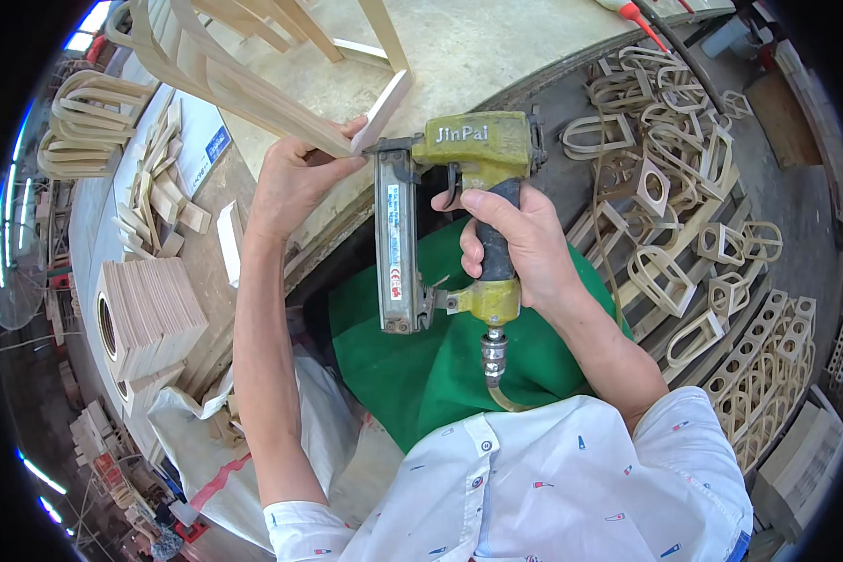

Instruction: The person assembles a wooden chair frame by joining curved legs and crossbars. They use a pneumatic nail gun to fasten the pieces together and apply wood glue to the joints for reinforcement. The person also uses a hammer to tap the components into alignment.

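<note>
My right hand (525,234) is wrapped round the black grip of a yellow-green pneumatic nail gun (485,145), its index finger by the trigger. An air hose (504,401) joins the bottom of the grip. The gun's nose touches or nearly touches the corner where a short pale wood strip (384,108) meets the end of a bent wooden frame (229,80). Closed at that corner, my left hand (300,178) pinches the frame's end between thumb and fingers. The fingers behind the wood are partly hidden.
On the workbench (450,51) lie loose wood strips (155,201) and a stack of square boards with round holes (150,309). Many arched wooden frames (665,272) are heaped at the right. A green apron (412,365) covers my lap. Another stack of arched frames (89,126) stands far left.
</note>
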The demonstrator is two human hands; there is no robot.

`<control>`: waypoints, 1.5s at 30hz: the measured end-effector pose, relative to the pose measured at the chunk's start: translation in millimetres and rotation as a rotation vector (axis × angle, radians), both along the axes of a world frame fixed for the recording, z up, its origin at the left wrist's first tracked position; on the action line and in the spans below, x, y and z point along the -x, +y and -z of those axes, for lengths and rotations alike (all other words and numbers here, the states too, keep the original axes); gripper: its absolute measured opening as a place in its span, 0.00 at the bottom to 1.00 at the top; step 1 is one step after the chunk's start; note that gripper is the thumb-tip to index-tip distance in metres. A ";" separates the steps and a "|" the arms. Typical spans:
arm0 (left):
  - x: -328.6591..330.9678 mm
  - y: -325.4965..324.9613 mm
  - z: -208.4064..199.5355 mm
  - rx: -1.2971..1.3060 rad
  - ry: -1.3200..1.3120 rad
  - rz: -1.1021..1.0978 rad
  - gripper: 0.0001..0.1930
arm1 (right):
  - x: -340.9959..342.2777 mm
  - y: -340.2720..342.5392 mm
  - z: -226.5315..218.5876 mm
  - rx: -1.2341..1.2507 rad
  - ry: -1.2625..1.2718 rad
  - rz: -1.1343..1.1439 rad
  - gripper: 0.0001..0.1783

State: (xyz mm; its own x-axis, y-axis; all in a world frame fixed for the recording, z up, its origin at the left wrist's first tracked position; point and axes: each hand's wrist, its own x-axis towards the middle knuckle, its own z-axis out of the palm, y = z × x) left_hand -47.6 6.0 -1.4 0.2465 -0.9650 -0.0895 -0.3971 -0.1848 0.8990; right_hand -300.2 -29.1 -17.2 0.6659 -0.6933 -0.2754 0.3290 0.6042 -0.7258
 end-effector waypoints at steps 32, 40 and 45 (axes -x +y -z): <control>3.9 1.3 -6.8 0.018 -0.016 0.031 0.11 | -4.2 3.8 3.0 -0.041 0.000 0.041 0.10; -2.2 1.1 -1.6 -0.084 -0.031 -0.010 0.21 | -3.0 0.4 3.1 -0.014 0.041 -0.010 0.13; -15.0 1.3 -16.9 -0.134 0.066 0.088 0.23 | 3.2 -10.0 -0.4 -0.035 0.000 -0.010 0.17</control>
State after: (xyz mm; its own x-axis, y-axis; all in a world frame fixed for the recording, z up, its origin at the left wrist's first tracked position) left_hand -32.5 7.3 15.5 0.1513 -0.9608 -0.2323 -0.3581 -0.2723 0.8931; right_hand -303.4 -39.1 -16.8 0.6730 -0.6764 -0.2994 0.3228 0.6328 -0.7038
